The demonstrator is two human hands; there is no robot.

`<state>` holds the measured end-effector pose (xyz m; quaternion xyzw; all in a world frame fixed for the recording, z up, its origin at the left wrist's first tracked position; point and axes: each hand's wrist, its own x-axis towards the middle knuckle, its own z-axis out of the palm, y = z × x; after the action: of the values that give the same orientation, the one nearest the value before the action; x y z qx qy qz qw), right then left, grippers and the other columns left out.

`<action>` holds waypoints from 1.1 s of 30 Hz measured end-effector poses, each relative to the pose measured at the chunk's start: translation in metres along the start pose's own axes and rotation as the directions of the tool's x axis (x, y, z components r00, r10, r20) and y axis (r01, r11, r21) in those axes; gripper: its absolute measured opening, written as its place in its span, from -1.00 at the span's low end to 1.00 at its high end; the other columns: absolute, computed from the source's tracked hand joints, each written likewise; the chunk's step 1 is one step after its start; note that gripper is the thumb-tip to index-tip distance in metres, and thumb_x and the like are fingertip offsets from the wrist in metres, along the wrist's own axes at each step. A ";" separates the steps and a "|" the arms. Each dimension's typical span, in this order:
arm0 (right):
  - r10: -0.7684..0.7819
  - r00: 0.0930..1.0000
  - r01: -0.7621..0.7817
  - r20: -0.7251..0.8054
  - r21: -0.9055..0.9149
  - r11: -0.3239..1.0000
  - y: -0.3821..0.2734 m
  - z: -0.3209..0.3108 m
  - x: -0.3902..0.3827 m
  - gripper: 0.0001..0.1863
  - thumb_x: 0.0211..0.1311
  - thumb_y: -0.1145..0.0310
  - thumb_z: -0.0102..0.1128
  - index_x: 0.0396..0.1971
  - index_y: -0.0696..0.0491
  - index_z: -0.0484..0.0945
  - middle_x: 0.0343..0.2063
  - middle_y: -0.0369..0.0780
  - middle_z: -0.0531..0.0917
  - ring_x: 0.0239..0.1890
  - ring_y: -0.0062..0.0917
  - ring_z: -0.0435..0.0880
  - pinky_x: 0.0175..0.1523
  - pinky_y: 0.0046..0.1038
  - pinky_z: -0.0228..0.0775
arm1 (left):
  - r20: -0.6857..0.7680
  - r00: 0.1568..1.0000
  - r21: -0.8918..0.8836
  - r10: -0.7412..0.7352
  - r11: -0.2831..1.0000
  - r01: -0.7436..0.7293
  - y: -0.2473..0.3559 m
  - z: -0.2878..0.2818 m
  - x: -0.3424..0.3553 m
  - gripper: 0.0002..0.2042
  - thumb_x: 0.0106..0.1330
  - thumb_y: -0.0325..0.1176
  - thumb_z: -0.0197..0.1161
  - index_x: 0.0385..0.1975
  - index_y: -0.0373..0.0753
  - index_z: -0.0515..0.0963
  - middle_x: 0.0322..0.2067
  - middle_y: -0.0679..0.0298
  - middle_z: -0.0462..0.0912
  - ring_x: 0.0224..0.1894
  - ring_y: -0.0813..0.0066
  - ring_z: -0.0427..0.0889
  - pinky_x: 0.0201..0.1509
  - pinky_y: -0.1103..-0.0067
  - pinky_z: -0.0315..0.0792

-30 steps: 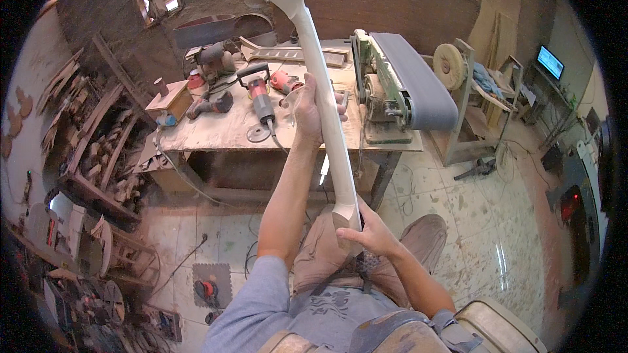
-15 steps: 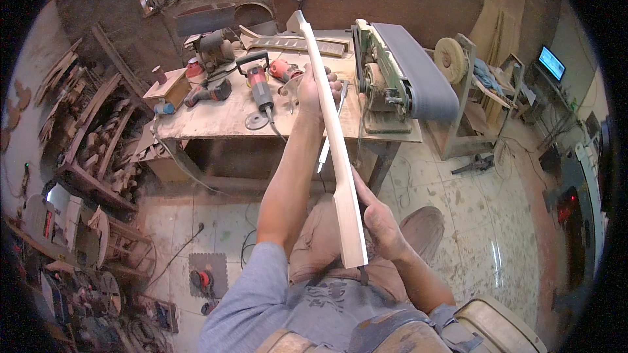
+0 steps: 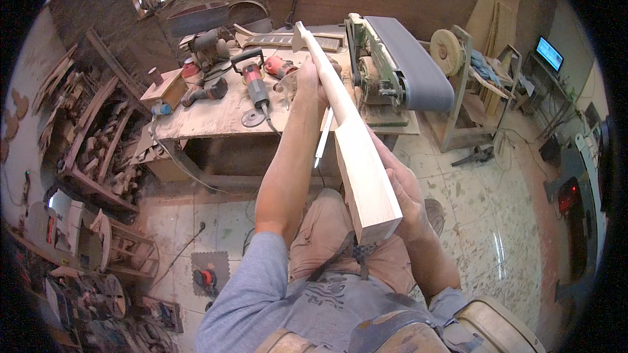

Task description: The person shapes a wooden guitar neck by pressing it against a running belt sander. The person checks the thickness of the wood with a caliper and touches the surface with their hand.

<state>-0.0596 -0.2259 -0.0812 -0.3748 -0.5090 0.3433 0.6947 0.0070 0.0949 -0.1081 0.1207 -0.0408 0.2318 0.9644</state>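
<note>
Raised toward the body since the earlier frame, the long pale squared-ended wooden piece (image 3: 361, 160) exposed its thick end's face. Left hand (image 3: 311, 80) wrapped its slim shaft; right hand (image 3: 405, 189) lay along the thick side, grip unclear. Its axis ran forward-left between the hands, narrow tip beyond the left.

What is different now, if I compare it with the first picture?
The wooden piece has turned: its far end came down in the picture, and its thick near end came closer to the camera. The right hand shifted from over that end to along its right side. The left hand keeps its hold. The belt sander and grinder stayed on the bench.
</note>
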 end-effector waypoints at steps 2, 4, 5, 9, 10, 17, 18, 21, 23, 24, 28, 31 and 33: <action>-0.019 1.000 0.019 0.002 0.003 1.000 -0.003 0.000 0.001 -0.08 0.52 -0.06 0.00 0.49 0.39 -0.08 0.48 0.04 0.14 0.55 -0.33 0.05 0.56 -0.35 -0.19 | -0.003 1.000 -0.026 -0.001 1.000 0.001 -0.001 0.003 0.002 -0.71 0.56 -0.20 -0.08 -0.43 -0.18 0.35 -0.63 0.32 0.39 -0.69 0.45 0.45 -0.59 0.49 0.55; -0.042 0.999 0.042 0.000 0.007 0.999 -0.005 0.000 0.002 -0.09 0.52 -0.05 0.00 0.49 0.39 -0.08 0.48 0.04 0.13 0.55 -0.33 0.05 0.56 -0.35 -0.18 | -0.012 1.000 -0.033 0.000 0.999 -0.001 -0.003 0.006 0.003 -0.72 0.56 -0.22 -0.07 -0.44 -0.17 0.36 -0.63 0.32 0.39 -0.69 0.45 0.45 -0.59 0.50 0.55; -0.050 0.999 0.050 0.007 0.006 0.999 -0.007 0.000 0.003 -0.09 0.52 -0.05 0.00 0.49 0.39 -0.08 0.48 0.03 0.14 0.54 -0.33 0.06 0.56 -0.36 -0.18 | -0.019 1.000 -0.025 0.003 1.000 -0.004 -0.004 0.008 0.002 -0.72 0.56 -0.22 -0.08 -0.44 -0.17 0.36 -0.63 0.32 0.39 -0.68 0.45 0.46 -0.59 0.50 0.55; -0.047 0.999 0.047 0.018 0.047 0.998 -0.009 -0.005 0.004 -0.10 0.53 -0.04 -0.01 0.49 0.39 -0.08 0.47 0.02 0.17 0.53 -0.35 0.09 0.55 -0.38 -0.14 | -0.044 0.999 0.035 0.028 0.999 -0.027 -0.009 0.019 -0.001 -0.72 0.55 -0.25 -0.10 -0.45 -0.17 0.36 -0.62 0.32 0.41 -0.66 0.42 0.49 -0.59 0.46 0.55; -0.038 0.999 0.037 0.018 0.067 0.997 -0.008 -0.007 0.004 -0.10 0.53 -0.04 -0.01 0.49 0.38 -0.08 0.47 0.01 0.18 0.53 -0.36 0.11 0.54 -0.38 -0.12 | -0.039 0.999 0.027 0.017 0.999 -0.016 -0.010 0.022 -0.002 -0.72 0.55 -0.25 -0.11 -0.45 -0.17 0.36 -0.62 0.31 0.41 -0.65 0.41 0.49 -0.59 0.45 0.54; -0.039 0.999 0.034 0.025 0.159 0.987 -0.016 -0.004 0.007 -0.13 0.54 0.01 0.00 0.50 0.36 -0.09 0.43 0.00 0.25 0.47 -0.41 0.22 0.50 -0.40 -0.02 | 0.158 0.987 -0.007 -0.026 1.000 0.027 -0.007 0.015 0.002 -0.73 0.52 -0.31 0.12 -0.42 -0.36 0.42 -0.51 0.20 0.51 -0.50 0.43 0.59 -0.39 0.57 0.71; -0.039 0.999 0.034 0.028 0.155 0.987 -0.016 -0.004 0.008 -0.13 0.54 0.01 0.00 0.50 0.35 -0.09 0.42 0.00 0.26 0.46 -0.42 0.24 0.49 -0.40 0.00 | 0.155 0.987 -0.019 -0.040 0.999 0.044 -0.007 0.017 0.003 -0.72 0.53 -0.30 0.11 -0.42 -0.36 0.42 -0.51 0.20 0.51 -0.50 0.43 0.59 -0.39 0.56 0.71; -0.050 0.998 0.047 0.024 0.114 0.992 -0.018 -0.004 0.008 -0.13 0.54 0.01 0.01 0.51 0.34 -0.09 0.40 -0.02 0.30 0.42 -0.43 0.29 0.47 -0.40 0.06 | 0.144 0.990 -0.019 -0.006 1.000 0.009 -0.010 0.021 0.002 -0.71 0.53 -0.29 0.12 -0.43 -0.36 0.42 -0.52 0.20 0.51 -0.52 0.43 0.58 -0.41 0.57 0.70; -0.057 0.998 0.055 0.019 0.087 0.995 -0.020 -0.004 0.008 -0.13 0.53 0.00 0.01 0.51 0.32 -0.09 0.38 -0.03 0.32 0.41 -0.44 0.31 0.45 -0.40 0.09 | 0.139 0.990 -0.022 -0.021 0.999 0.024 -0.011 0.024 0.002 -0.71 0.53 -0.29 0.11 -0.43 -0.36 0.42 -0.54 0.21 0.50 -0.53 0.44 0.58 -0.43 0.58 0.70; -0.059 0.998 0.058 0.017 0.079 0.995 -0.022 -0.004 0.008 -0.12 0.53 -0.01 0.02 0.51 0.32 -0.08 0.37 -0.03 0.33 0.40 -0.44 0.32 0.45 -0.41 0.11 | 0.138 0.990 -0.024 -0.028 0.999 0.032 -0.011 0.026 0.002 -0.71 0.53 -0.29 0.11 -0.43 -0.36 0.42 -0.55 0.21 0.50 -0.53 0.44 0.57 -0.44 0.58 0.69; 0.020 1.000 -0.021 0.007 0.155 0.988 -0.028 -0.005 0.005 -0.11 0.52 -0.05 0.02 0.52 0.29 -0.08 0.35 -0.06 0.36 0.37 -0.48 0.37 0.38 -0.44 0.22 | 0.076 0.996 0.060 0.036 0.997 -0.041 -0.014 0.034 0.002 -0.68 0.57 -0.21 -0.02 -0.43 -0.26 0.40 -0.59 0.24 0.46 -0.57 0.42 0.55 -0.51 0.53 0.64; 0.082 0.996 -0.076 -0.026 0.191 0.979 -0.035 -0.006 0.002 -0.11 0.52 -0.07 0.02 0.52 0.28 -0.06 0.30 -0.10 0.42 0.27 -0.52 0.47 0.30 -0.48 0.31 | 0.011 0.994 0.171 0.112 0.979 -0.112 -0.010 0.034 0.009 -0.65 0.59 -0.10 -0.12 -0.42 -0.17 0.36 -0.60 0.26 0.44 -0.63 0.41 0.52 -0.56 0.48 0.59; 0.110 0.991 -0.089 -0.078 0.238 0.967 -0.034 -0.008 0.003 -0.06 0.48 -0.12 0.05 0.52 0.28 -0.07 0.22 -0.15 0.48 0.16 -0.56 0.53 0.24 -0.50 0.36 | 0.012 0.991 0.243 0.130 0.961 -0.129 -0.010 0.036 0.010 -0.58 0.60 -0.04 -0.07 -0.47 -0.21 0.38 -0.57 0.26 0.47 -0.63 0.46 0.51 -0.54 0.57 0.64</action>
<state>-0.0473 -0.2409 -0.0516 -0.3306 -0.4136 0.4181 0.7381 0.0196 0.0819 -0.0742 0.2347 -0.0179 0.2979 0.9251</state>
